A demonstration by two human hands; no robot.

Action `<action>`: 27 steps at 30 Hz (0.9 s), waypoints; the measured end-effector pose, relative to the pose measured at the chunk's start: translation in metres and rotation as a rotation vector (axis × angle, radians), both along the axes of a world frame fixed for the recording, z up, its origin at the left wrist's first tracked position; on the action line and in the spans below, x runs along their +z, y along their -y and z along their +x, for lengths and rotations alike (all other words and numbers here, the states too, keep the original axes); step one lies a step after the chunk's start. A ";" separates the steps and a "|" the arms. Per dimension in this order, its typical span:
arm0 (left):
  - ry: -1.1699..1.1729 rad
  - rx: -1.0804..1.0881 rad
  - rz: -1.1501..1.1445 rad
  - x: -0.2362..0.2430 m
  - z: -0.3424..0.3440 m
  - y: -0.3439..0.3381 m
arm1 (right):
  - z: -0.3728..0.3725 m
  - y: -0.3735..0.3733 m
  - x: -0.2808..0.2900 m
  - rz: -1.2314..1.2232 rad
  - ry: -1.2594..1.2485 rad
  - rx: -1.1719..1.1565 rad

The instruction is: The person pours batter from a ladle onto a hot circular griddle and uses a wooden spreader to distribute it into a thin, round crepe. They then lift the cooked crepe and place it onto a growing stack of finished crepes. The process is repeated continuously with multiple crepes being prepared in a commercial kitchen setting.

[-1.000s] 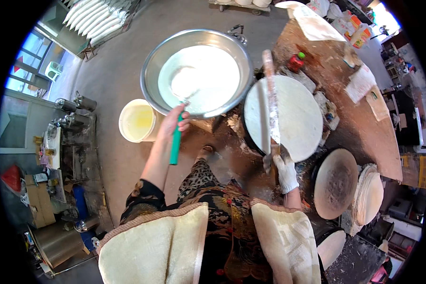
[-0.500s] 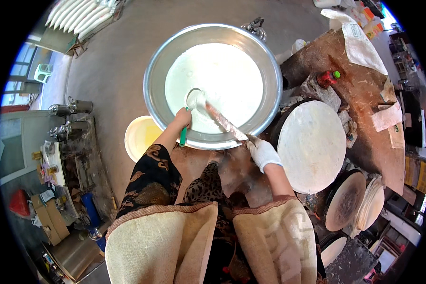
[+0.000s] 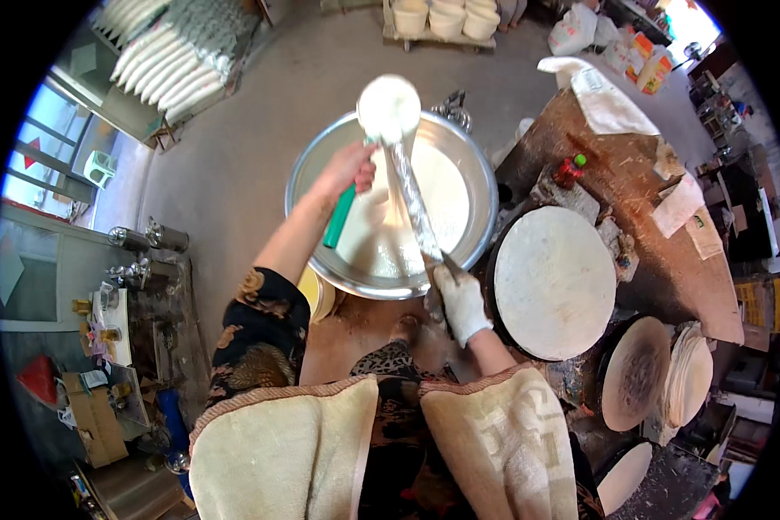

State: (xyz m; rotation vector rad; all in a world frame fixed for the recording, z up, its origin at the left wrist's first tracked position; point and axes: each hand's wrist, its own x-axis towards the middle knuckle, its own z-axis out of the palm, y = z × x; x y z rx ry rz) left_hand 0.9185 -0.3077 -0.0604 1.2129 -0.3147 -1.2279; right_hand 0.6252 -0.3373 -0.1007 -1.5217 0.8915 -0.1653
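My bare left hand (image 3: 347,171) is closed around the green handle of a ladle (image 3: 390,106), raised over the far rim of a large metal basin (image 3: 293,186). The ladle's bowl is full of white batter. In the basin lies more white batter (image 3: 452,186). My right hand (image 3: 461,303), in a white glove, grips a long flat spatula (image 3: 414,195) smeared with white. It slants across the basin, its far end at the underside of the ladle; whether they touch I cannot tell. Right of the basin is a round flat griddle (image 3: 555,282) with a pale surface.
A pail with yellow contents (image 3: 323,296) stands at the basin's near left. A brown worktop (image 3: 659,217) on the right bears a red bottle with a green cap (image 3: 569,171) and cloths. Below the griddle are a second round plate (image 3: 635,373) and a stack of thin rounds (image 3: 689,374).
My left hand has lifted the ladle out of the batter, up and away toward the far rim. The spatula has swung to point away from me. The whole view has shifted.
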 end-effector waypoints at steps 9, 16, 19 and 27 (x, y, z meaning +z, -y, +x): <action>0.826 0.203 -0.144 0.239 0.049 -0.010 | -0.016 0.061 0.172 0.086 0.401 -0.031; 0.099 -0.164 0.026 0.115 0.023 -0.016 | -0.012 0.085 0.142 0.066 0.308 -0.017; -0.961 -0.254 -0.085 0.052 -0.014 -0.021 | -0.029 0.094 0.062 0.165 0.129 0.038; -0.635 -0.448 0.168 0.014 -0.091 0.030 | -0.271 0.049 0.032 0.002 -0.185 -0.249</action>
